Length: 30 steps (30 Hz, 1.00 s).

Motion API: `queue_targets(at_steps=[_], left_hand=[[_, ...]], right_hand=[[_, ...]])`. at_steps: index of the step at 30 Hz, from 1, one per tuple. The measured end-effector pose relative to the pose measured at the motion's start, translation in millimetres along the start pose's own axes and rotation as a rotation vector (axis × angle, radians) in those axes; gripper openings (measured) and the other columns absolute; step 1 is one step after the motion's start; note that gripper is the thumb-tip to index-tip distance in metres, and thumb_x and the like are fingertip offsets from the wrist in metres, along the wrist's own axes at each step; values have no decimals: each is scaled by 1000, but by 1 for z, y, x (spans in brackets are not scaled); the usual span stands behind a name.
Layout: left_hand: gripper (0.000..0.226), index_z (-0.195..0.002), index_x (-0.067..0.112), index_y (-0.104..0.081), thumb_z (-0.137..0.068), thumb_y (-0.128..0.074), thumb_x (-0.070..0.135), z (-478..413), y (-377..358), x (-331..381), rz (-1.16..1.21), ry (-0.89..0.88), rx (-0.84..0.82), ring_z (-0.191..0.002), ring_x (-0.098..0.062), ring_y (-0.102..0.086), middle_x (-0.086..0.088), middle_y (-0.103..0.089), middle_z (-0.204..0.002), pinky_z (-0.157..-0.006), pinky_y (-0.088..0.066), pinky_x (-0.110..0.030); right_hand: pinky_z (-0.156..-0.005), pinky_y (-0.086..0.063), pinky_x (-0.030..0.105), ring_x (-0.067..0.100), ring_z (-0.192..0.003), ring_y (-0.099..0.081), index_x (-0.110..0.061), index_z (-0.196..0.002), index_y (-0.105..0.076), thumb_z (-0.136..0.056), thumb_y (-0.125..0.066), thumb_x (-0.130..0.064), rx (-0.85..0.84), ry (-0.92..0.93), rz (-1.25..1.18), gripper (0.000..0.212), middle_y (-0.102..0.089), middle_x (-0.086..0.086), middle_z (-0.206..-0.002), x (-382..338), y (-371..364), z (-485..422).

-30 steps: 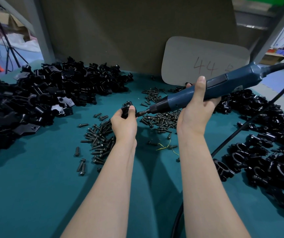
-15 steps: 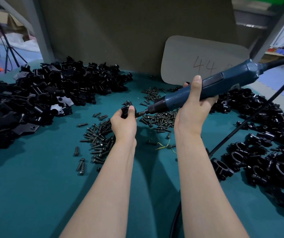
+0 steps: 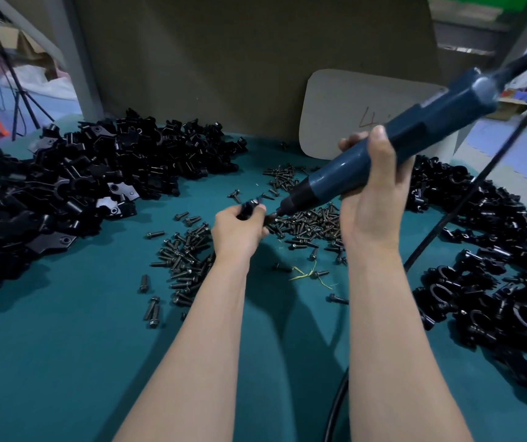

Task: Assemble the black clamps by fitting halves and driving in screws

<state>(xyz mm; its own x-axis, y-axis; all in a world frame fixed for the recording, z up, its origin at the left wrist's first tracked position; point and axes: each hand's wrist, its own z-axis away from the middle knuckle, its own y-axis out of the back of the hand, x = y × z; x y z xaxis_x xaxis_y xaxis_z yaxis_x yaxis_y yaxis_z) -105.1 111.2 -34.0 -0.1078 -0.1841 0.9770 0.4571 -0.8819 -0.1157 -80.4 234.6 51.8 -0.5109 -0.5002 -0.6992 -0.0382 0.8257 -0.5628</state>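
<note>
My left hand (image 3: 238,229) grips a small black clamp (image 3: 249,208) just above the green table, mid-frame. My right hand (image 3: 372,199) holds a blue electric screwdriver (image 3: 383,148), tilted steeply down to the left. Its bit tip (image 3: 271,215) meets the clamp at my left fingers. Loose black screws (image 3: 307,221) lie scattered under and around both hands. The clamp is mostly hidden by my fingers.
A big heap of black clamp halves (image 3: 74,186) covers the left of the green table (image 3: 64,362). Assembled clamps (image 3: 491,282) pile up on the right. The screwdriver's black cable (image 3: 447,218) runs across them. A cardboard sign (image 3: 345,116) leans against the back wall.
The screwdriver's rear end has swung upward, so the tool is steeper. My left hand has lowered slightly with the clamp, and the bit stays at the clamp.
</note>
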Motion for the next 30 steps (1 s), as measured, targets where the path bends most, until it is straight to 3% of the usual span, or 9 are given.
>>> queue_targets(at_steps=[5, 9, 12, 14, 16, 21, 24, 28, 30], left_hand=[[18, -80, 9, -65, -87, -66, 26, 2, 0, 2, -274, 9, -127, -68, -28, -71, 2, -65, -51, -82, -58, -45], [24, -99, 16, -55, -88, -62, 36, 6, 7, 3, -475, -153, -10, -77, -26, -70, -6, -71, -82, -74, -57, -38], [28, -106, 25, -40, -91, -60, 36, 12, 4, 8, -426, -268, 18, -74, -19, -64, -5, -67, -94, -56, -42, -26], [26, -106, 28, -41, -91, -61, 37, 16, 1, 10, -383, -338, -7, -74, -13, -61, 0, -65, -92, -54, -37, -22], [23, -104, 33, -45, -90, -61, 41, 19, -1, 10, -366, -391, -62, -78, -14, -62, 4, -65, -91, -59, -40, -25], [28, -116, 39, -55, -90, -60, 45, 25, -13, 9, -358, -448, -162, -98, -10, -55, 14, -59, -94, -78, -38, -25], [33, -122, 35, -59, -89, -64, 38, 30, -23, 7, -387, -499, -222, -95, -12, -57, 15, -59, -101, -80, -40, -22], [39, -128, 35, -56, -90, -63, 35, 41, -42, -3, -477, -512, -321, -115, -19, -56, 5, -65, -120, -95, -45, -29], [40, -130, 38, -53, -91, -62, 37, 51, -55, -3, -505, -529, -334, -115, -17, -54, 4, -64, -122, -88, -41, -22]], right_hand=[[-82, -48, 30, 15, -77, -58, -13, -112, -46, -85, -57, -18, -114, 11, 19, 29, -55, 0, -83, -25, 3, -2], [-75, -52, 31, 16, -70, -62, -14, -118, -46, -93, -57, -30, 32, 19, 78, 31, -56, 1, -82, -38, 9, -9], [-72, -57, 31, 14, -74, -68, -17, -142, -24, -87, -67, -36, 186, -136, 316, 73, -59, 0, -101, -37, 23, -20], [-85, -56, 42, 23, -90, -67, -24, -151, 0, -81, -74, -14, 164, -334, 487, 102, -56, 0, -108, -31, 39, -24], [-91, -52, 51, 31, -99, -62, -31, -152, 0, -78, -72, 3, 101, -485, 679, 109, -53, 7, -121, -20, 52, -22], [-88, -43, 32, 23, -101, -52, -30, -151, -15, -80, -73, -15, 88, -470, 1186, 92, -50, 7, -137, 15, 69, -12], [-96, -40, 39, 35, -117, -50, -27, -148, -18, -81, -70, -31, 127, -511, 1438, 84, -55, 11, -131, 24, 75, -9], [-98, -39, 38, 35, -123, -46, -19, -148, -19, -88, -62, -40, 119, -607, 1472, 77, -46, 17, -137, 22, 79, -6], [-96, -39, 36, 34, -124, -44, -15, -144, -30, -93, -55, -40, 121, -599, 1449, 62, -40, 17, -139, 11, 81, -4]])
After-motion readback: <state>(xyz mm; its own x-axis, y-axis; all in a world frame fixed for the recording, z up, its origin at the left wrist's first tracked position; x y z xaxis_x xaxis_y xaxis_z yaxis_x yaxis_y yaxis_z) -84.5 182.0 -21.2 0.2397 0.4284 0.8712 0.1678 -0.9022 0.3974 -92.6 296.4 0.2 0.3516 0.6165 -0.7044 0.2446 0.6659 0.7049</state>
